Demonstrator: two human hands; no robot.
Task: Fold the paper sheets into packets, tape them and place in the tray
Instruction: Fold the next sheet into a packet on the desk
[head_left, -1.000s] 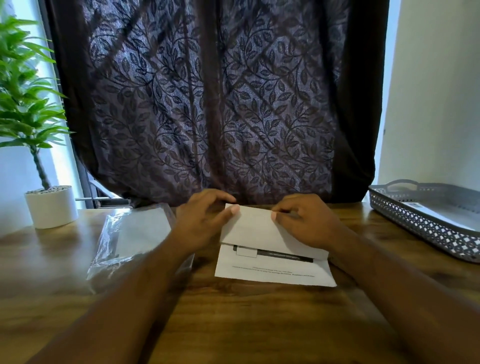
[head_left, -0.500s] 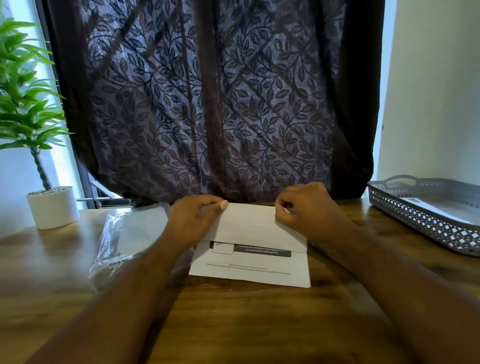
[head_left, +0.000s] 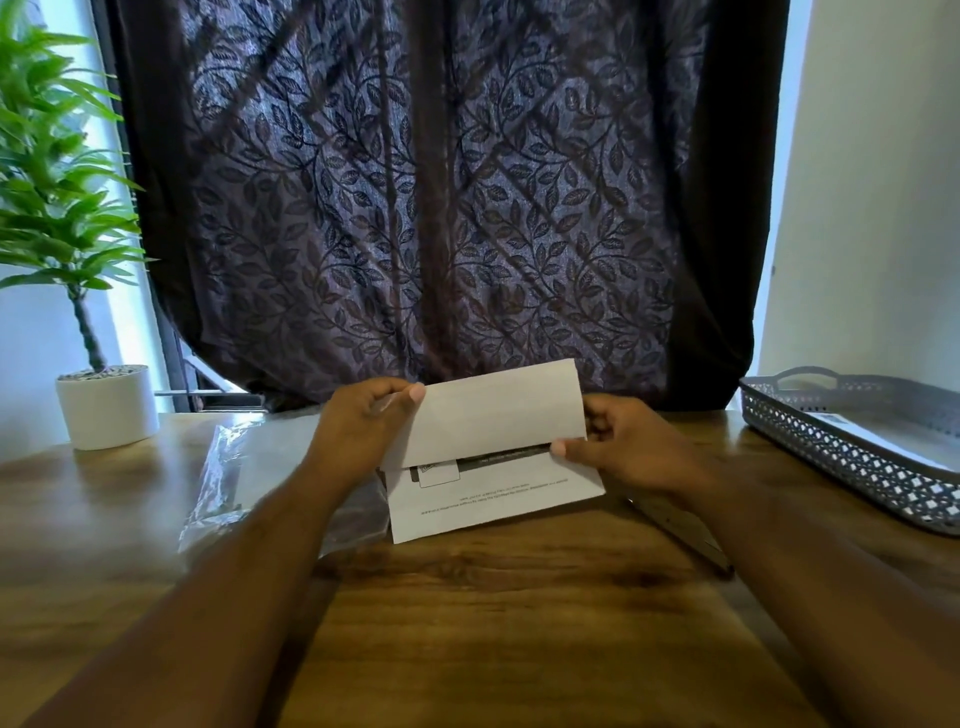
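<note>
A white paper sheet, folded so its upper flap overlaps a printed lower part, is held tilted up off the wooden table. My left hand pinches the flap's upper left corner. My right hand pinches the right edge, thumb on the flap's lower corner. The grey perforated tray stands at the right with a white paper inside. No tape is visible.
A clear plastic sleeve holding paper lies left of the sheet, partly under my left forearm. A potted green plant in a white pot stands at the far left. A dark patterned curtain hangs behind the table.
The folded sheet, lying flat on the table before, is now raised and tilted toward me. My right hand has slid down to the flap's lower right corner.
</note>
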